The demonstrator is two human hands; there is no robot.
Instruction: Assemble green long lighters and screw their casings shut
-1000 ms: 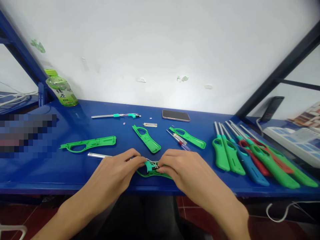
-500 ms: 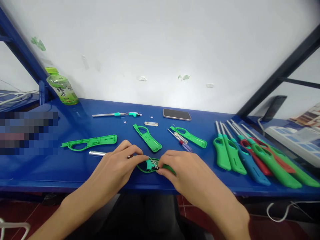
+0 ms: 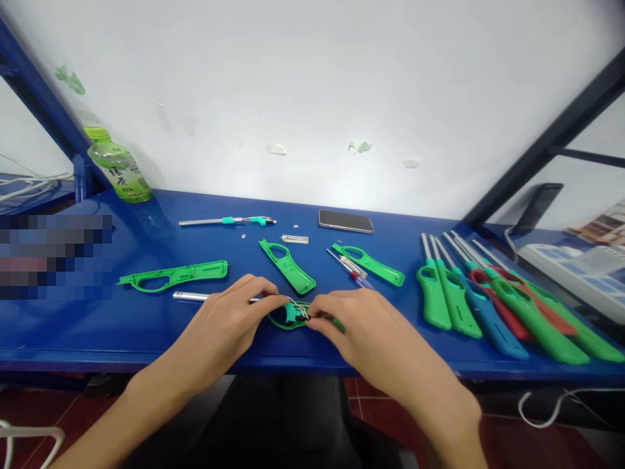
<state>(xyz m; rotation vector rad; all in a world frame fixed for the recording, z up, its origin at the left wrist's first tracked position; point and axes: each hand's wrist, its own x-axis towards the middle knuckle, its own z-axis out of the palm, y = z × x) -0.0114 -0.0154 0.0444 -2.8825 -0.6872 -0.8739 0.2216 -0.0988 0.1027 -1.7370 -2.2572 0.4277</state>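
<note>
A half-open green lighter shell (image 3: 291, 317) with a teal trigger piece and thin white wires lies near the front edge of the blue table (image 3: 146, 332). Its metal tube (image 3: 188, 296) sticks out to the left. My left hand (image 3: 229, 326) pinches the shell's left side, fingers closed. From the right, my right hand (image 3: 371, 326) pinches the wires and the shell's other end. Both hands cover much of the shell.
Loose green shell halves (image 3: 173, 275) (image 3: 288, 267) (image 3: 370, 265), a bare lighter core (image 3: 227, 221) and small screwdrivers (image 3: 352, 272) lie behind my hands. Several finished green, blue and red lighters (image 3: 483, 293) lie at the right. A phone (image 3: 345, 221) and a green bottle (image 3: 117, 166) stand near the wall.
Both hands keep their pinch on the shell and have shifted a little away from me. The view has tilted slightly.
</note>
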